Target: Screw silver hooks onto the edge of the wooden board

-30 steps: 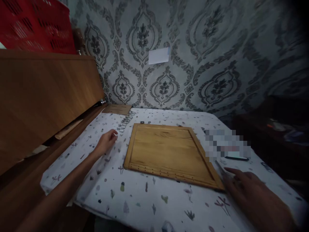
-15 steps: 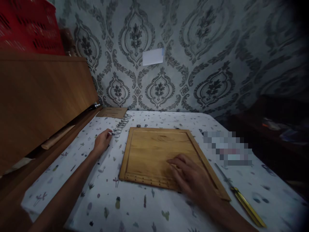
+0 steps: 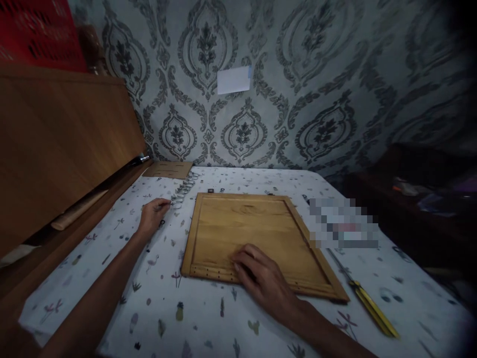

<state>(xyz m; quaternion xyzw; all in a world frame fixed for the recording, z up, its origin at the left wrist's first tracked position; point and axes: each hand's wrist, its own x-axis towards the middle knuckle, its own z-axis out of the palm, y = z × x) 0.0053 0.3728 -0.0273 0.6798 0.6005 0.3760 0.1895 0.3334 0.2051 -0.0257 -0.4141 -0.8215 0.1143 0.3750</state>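
Note:
A framed wooden board (image 3: 253, 223) lies flat on the table, with a line of small dark holes along its near edge. Above that near edge is my right hand (image 3: 261, 278), its fingers bent and pinched together over the wood; whatever they hold is hidden. To the left of the board, my left hand (image 3: 153, 216) has thumb and fingertips closed at the near end of a row of small, ring-like metal pieces (image 3: 182, 191). What sits in that pinch is too small to make out.
A yellow-handled screwdriver (image 3: 372, 306) lies right of the board, below a blurred-out item (image 3: 345, 223). At the back left is a cardboard piece (image 3: 169, 169). A wooden cabinet (image 3: 67, 149) with a red basket (image 3: 40, 35) on top borders the left side. Patterned wallpaper stands behind.
My right hand has slid left along the board's near edge. My left hand stays beside the metal pieces, its fingertips closed there. The camera view has shifted slightly.

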